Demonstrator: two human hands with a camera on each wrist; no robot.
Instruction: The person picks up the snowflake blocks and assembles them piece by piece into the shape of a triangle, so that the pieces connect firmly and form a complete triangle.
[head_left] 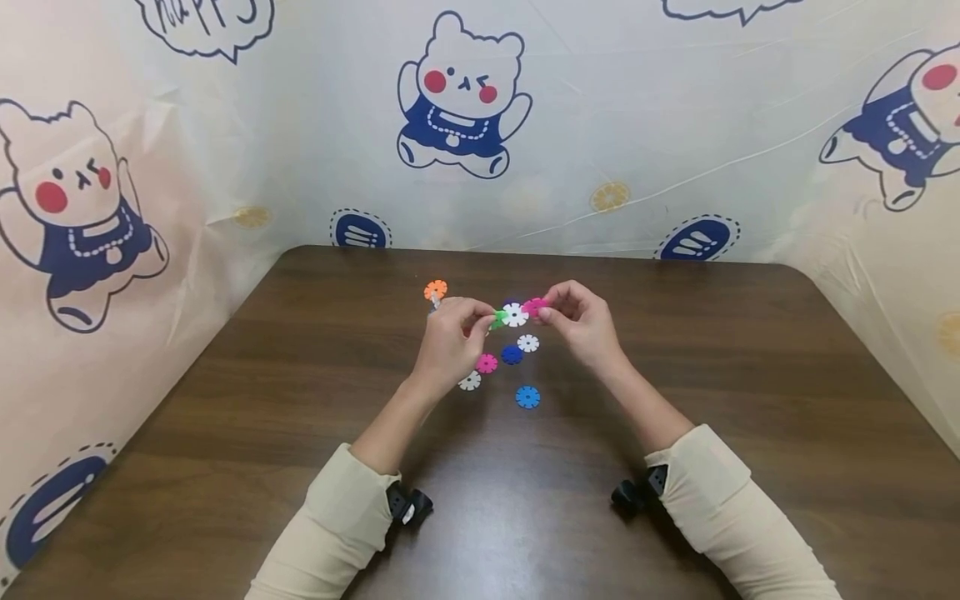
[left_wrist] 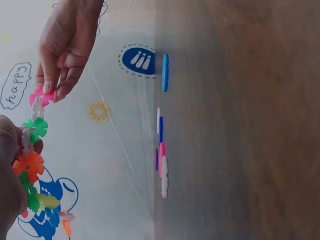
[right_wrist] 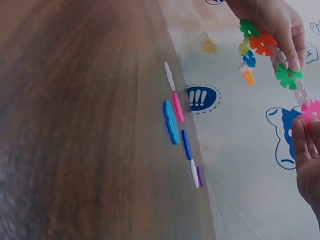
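Note:
Above the table, a chain of interlocking notched plastic discs stretches between both hands. My left hand [head_left: 450,342] pinches a green disc [right_wrist: 288,77] in the chain between thumb and fingertips. At the chain's right end my right hand [head_left: 590,330] pinches a pink disc [head_left: 535,307]. A white disc [head_left: 515,314] joins the green and pink ones, slotted edge to edge. Beyond the left hand hangs the rest of the chain, with an orange disc [left_wrist: 29,166], a yellow disc [left_wrist: 48,201] and, at the far end, another orange disc [head_left: 435,289]. The left hand partly hides it.
Loose discs lie flat on the brown table [head_left: 262,400] below the hands: a light blue disc [head_left: 528,397], a dark blue disc [head_left: 512,355], a pink disc [head_left: 487,363] and white discs, one of them [head_left: 528,342] farther back. A printed curtain [head_left: 570,108] hangs behind the table.

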